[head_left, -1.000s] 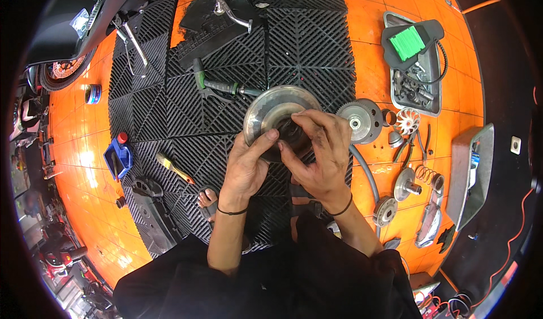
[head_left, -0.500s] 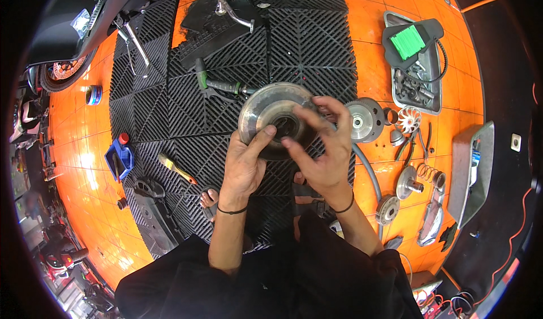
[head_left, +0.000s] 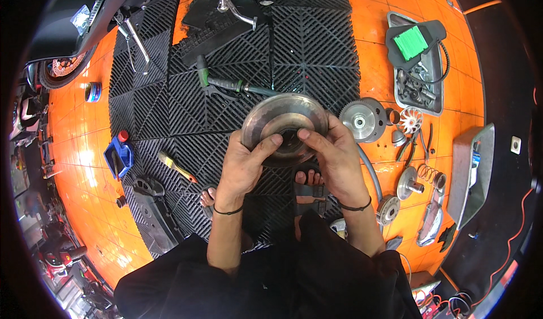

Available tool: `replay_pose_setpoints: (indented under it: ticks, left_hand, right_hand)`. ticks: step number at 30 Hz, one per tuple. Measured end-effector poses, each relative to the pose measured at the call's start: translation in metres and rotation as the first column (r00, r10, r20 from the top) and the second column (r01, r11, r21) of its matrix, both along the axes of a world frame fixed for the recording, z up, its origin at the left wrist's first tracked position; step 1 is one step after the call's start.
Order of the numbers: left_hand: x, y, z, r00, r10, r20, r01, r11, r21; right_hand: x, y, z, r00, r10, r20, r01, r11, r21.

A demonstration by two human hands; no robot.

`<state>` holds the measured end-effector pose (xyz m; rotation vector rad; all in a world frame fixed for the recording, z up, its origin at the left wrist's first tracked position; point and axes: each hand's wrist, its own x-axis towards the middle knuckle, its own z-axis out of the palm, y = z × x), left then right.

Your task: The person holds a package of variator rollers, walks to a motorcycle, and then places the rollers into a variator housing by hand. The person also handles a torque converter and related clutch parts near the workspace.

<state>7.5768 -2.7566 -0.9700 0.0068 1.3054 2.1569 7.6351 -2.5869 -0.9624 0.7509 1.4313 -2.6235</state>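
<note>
A round metal pulley disc (head_left: 285, 112), worn shiny with darker rings and a dark hub at its centre, is held up over the black mat. My left hand (head_left: 246, 163) grips its left side, thumb lying on the face beside the hub. On the opposite side my right hand (head_left: 342, 163) clasps the rim, its thumb also pressed near the hub. The fingers of both hands are mostly hidden behind the disc. Just beyond it lies an air blow gun (head_left: 226, 84) with a green and black handle, its front end partly covered by the disc.
Right of the mat lie a toothed pulley plate (head_left: 362, 120), a white fan wheel (head_left: 410, 119), a coil spring (head_left: 431, 175) and a clutch part (head_left: 388, 209). A grey tray (head_left: 418, 93) holds small parts. At left are a brush (head_left: 176, 167) and a blue bottle (head_left: 119, 156).
My right hand has gone from fingers spread over the disc's centre to gripping its right rim. The disc has shifted slightly right and down.
</note>
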Motion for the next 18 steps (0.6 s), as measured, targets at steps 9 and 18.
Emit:
replay_pose_setpoints:
  ticks: [9, 18]
  left_hand:
    - [-0.001, 0.009, 0.013, 0.996, 0.054, 0.075, -0.052, 0.998, -0.038]
    - [0.003, 0.027, 0.002, 0.995, 0.091, -0.033, -0.095, 0.987, -0.131]
  right_hand:
    - [-0.004, -0.016, 0.003, 0.991, -0.125, -0.057, 0.134, 0.971, 0.200]
    - [-0.006, -0.023, -0.023, 0.930, -0.354, -0.104, 0.369, 0.884, 0.288]
